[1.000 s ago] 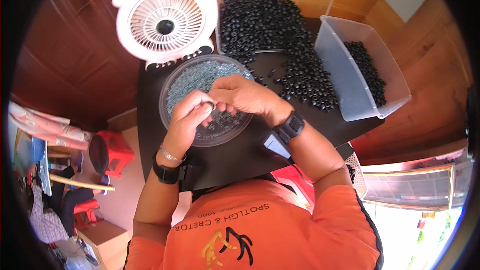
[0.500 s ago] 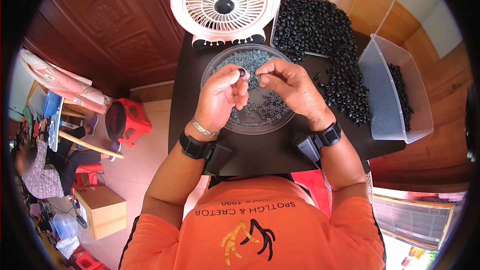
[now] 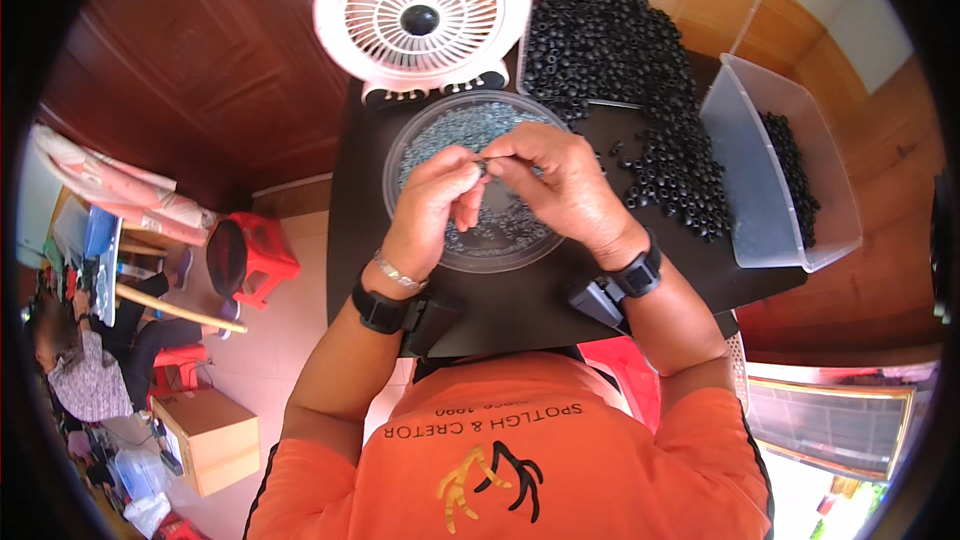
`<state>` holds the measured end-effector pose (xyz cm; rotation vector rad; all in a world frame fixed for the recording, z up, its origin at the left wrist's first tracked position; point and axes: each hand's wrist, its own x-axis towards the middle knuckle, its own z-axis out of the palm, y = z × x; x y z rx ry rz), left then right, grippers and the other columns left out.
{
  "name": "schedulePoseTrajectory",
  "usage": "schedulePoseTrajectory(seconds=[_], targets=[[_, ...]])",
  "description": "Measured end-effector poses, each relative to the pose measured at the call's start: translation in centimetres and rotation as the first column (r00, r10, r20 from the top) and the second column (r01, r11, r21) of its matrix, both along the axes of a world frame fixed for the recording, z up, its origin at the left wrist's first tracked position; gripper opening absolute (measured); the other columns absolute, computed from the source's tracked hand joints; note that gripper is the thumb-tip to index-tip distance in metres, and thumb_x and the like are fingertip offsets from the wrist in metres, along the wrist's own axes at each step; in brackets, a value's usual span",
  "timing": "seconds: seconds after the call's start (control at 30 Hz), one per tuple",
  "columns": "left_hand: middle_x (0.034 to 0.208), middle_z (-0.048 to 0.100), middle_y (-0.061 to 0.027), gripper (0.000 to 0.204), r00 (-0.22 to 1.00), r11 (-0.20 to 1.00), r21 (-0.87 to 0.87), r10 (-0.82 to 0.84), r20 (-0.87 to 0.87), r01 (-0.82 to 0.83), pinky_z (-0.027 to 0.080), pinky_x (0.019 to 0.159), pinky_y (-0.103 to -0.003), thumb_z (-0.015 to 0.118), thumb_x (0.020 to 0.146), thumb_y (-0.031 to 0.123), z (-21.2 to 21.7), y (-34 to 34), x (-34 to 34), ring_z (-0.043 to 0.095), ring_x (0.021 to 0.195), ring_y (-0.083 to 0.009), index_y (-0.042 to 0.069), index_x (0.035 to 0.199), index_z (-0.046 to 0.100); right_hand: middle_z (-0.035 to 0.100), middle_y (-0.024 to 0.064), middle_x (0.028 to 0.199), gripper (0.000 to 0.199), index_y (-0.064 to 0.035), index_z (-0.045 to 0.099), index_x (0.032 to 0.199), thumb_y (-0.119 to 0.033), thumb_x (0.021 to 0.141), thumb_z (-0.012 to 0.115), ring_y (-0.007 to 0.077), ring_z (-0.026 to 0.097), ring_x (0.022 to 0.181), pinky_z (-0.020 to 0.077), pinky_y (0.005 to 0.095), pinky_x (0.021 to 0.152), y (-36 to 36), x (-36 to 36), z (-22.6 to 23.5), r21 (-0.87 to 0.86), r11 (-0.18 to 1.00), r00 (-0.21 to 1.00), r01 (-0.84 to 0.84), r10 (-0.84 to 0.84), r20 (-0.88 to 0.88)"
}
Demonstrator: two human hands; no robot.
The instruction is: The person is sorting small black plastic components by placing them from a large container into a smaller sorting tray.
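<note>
Over a round clear tray [image 3: 486,263], my two hands meet fingertip to fingertip. Between thumb and fingers, my left hand [image 3: 425,202] pinches a small black round bead-like part [image 3: 481,166], now mostly covered. My right hand [image 3: 575,185] is closed in a pinch against that part; any small piece in its fingertips is hidden. Tiny grey-blue pieces [image 3: 440,130] fill much of the tray under the hands. Right of the tray, many black hollow bead-like parts [image 3: 680,175] spill across the dark table [image 3: 500,320] from a clear bin lying beyond.
A white fan [image 3: 420,20] stands behind the tray. On the right, a clear plastic bin [image 3: 760,180] holds more black parts. A red stool [image 3: 262,258] and a cardboard box [image 3: 207,435] are on the floor at left, with another person [image 3: 90,370] seated beyond.
My right hand has moved left and down until its fingertips meet my left hand at the black part. The whole view has shifted slightly.
</note>
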<state>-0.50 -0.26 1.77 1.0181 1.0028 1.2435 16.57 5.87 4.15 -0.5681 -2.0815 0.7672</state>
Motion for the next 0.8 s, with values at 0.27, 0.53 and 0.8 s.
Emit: schedulePoseTrajectory(seconds=[0.27,0.53,0.8], targets=[[0.072,0.055,-0.0014,0.023,0.975,0.998,0.0,0.063,0.213,-0.064,0.039,0.053,-0.021,0.047,0.095,0.024,-0.3,-0.2,0.7,0.051,0.059,-0.0091,0.003,0.093,0.057,0.061,0.0101,0.086,0.027,-0.0076,0.065,0.103,-0.016,0.077,0.066,0.0293,0.062,0.084,0.0516,0.0383,0.074,-1.4,-1.0,-0.7,0.314,0.941,0.989,0.126,-0.145,0.038],[0.072,0.049,-0.0024,0.022,0.986,0.999,0.042,0.001,0.165,-0.008,0.039,0.056,-0.025,0.045,0.094,0.025,-0.6,-0.5,1.1,0.048,0.06,-0.0138,0.004,0.092,0.052,0.067,0.014,0.078,0.022,-0.0077,0.07,0.075,-0.028,0.079,0.061,0.0337,0.065,0.079,0.0522,0.0446,0.071,4.4,4.5,1.1,0.325,0.83,0.698,0.453,-0.557,0.45],[0.07,0.049,-0.0033,0.019,0.991,0.997,0.041,-0.066,0.115,0.062,0.04,0.055,-0.025,0.045,0.093,0.022,-0.5,-0.6,1.0,0.049,0.061,-0.0141,0.006,0.088,0.051,0.068,0.0169,0.087,0.025,-0.0049,0.071,0.084,-0.028,0.077,0.063,0.0343,0.065,0.088,0.052,0.0442,0.078,7.8,8.4,-1.4,0.294,0.742,0.353,0.603,-0.578,0.736]])
